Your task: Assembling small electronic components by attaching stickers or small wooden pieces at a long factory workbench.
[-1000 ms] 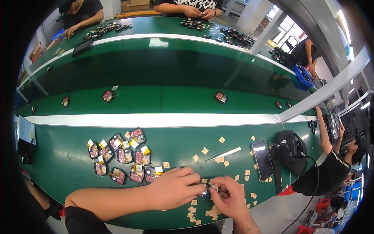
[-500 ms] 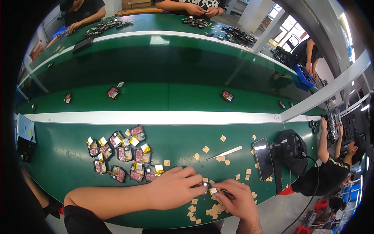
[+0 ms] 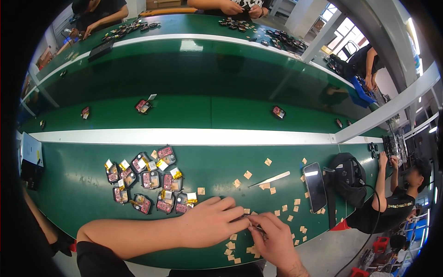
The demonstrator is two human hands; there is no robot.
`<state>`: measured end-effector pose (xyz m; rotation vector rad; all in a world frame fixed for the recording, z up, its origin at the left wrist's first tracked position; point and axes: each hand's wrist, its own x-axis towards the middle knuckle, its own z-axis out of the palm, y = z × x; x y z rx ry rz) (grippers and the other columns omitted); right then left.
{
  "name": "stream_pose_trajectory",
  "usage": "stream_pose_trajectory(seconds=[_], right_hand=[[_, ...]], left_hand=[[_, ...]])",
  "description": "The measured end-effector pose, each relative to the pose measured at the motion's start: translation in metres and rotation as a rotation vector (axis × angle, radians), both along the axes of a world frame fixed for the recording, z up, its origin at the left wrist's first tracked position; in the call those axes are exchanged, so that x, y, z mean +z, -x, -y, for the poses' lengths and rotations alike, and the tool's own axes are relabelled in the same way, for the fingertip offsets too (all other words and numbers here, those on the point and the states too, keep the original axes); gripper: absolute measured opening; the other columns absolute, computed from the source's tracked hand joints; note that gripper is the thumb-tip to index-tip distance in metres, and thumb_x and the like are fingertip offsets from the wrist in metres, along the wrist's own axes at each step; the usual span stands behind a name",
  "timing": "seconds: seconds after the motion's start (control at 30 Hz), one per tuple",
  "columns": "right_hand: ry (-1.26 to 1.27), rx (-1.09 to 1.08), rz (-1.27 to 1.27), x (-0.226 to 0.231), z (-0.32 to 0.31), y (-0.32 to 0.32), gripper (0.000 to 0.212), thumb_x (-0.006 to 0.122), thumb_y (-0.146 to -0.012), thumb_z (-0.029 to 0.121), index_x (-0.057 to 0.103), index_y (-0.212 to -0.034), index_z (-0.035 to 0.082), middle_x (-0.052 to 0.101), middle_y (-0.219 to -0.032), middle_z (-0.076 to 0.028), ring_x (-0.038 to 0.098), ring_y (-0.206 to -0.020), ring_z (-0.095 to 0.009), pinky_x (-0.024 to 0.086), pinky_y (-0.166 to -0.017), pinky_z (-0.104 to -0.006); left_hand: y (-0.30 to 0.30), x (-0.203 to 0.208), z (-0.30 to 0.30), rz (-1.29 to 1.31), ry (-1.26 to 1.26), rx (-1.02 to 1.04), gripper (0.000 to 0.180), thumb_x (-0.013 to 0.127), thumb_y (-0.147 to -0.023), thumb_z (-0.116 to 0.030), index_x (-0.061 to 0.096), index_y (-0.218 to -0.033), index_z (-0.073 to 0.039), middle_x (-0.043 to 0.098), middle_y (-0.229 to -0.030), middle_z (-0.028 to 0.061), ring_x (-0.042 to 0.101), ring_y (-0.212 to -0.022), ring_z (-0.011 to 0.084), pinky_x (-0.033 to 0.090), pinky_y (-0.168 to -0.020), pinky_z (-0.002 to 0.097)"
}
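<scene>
My left hand (image 3: 220,219) reaches across the green table, its fingers closed on a small electronic device that is mostly hidden between both hands. My right hand (image 3: 273,235) meets it from the right, thumb and forefinger pinched at the same device. Just left of my fingers lies a cluster of small open black cases (image 3: 150,180) with reddish circuit boards, several with white and gold battery pieces. Small tan square pads (image 3: 229,251) are scattered below and around my hands. Beyond them, silver tweezers (image 3: 270,179) lie on the table.
A black smartphone (image 3: 314,188) and a black bag (image 3: 344,180) with a cable lie at the right. A white rail (image 3: 184,136) separates the table from a green conveyor belt (image 3: 207,111) carrying spaced-out devices (image 3: 278,112). Other people work across the belt and at far right.
My hands have drawn closer together, and the device between them is now mostly covered. Devices on the belt have shifted to the right. The whole view has moved slightly.
</scene>
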<state>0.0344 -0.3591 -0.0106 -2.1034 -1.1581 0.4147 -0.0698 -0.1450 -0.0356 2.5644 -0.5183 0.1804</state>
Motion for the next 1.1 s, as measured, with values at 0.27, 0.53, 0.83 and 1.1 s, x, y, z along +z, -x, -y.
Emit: stream_pose_trajectory(seconds=[0.27, 0.53, 0.83, 1.1], right_hand=[[-0.055, -0.102, -0.060, -0.008, 0.000, 0.010, 0.030, 0.074, -0.090, -0.004, 0.071, -0.120, 0.003, 0.071, -0.108, -0.012, 0.076, -0.083, -0.028, 0.063, -0.070, -0.0352], [-0.036, -0.155, -0.140, -0.005, -0.001, 0.013, 0.027, 0.075, -0.092, -0.003, 0.071, -0.118, 0.002, 0.069, -0.102, -0.012, 0.074, -0.081, -0.025, 0.061, -0.068, -0.0329], [-0.004, -0.178, -0.161, -0.003, -0.005, 0.016, 0.025, 0.075, -0.091, -0.002, 0.071, -0.116, 0.001, 0.069, -0.098, -0.013, 0.074, -0.078, -0.027, 0.060, -0.067, -0.0343], [-0.085, -0.184, -0.036, -0.005, -0.011, 0.018, 0.014, 0.078, -0.089, -0.003, 0.073, -0.102, -0.001, 0.069, -0.090, -0.012, 0.065, -0.062, -0.022, 0.051, -0.056, -0.0315]], left_hand=[[-0.001, 0.000, 0.003, 0.036, 0.083, 0.052, 0.035, 0.077, -0.088, -0.019, 0.063, -0.120, -0.014, 0.058, -0.102, 0.0004, 0.059, -0.102, 0.0221, 0.053, -0.085, 0.0358], [0.001, -0.001, 0.003, -0.004, 0.092, 0.029, 0.043, 0.071, -0.088, -0.014, 0.060, -0.130, -0.009, 0.059, -0.112, 0.0015, 0.057, -0.105, 0.0227, 0.052, -0.087, 0.0351], [0.002, 0.001, 0.005, -0.005, 0.110, 0.044, 0.041, 0.069, -0.089, -0.014, 0.059, -0.129, -0.009, 0.060, -0.114, 0.0023, 0.057, -0.106, 0.0234, 0.053, -0.088, 0.0357], [0.002, 0.000, 0.005, -0.017, 0.139, 0.051, 0.041, 0.068, -0.090, -0.014, 0.059, -0.129, -0.007, 0.062, -0.119, 0.0034, 0.058, -0.107, 0.0239, 0.054, -0.088, 0.0362]])
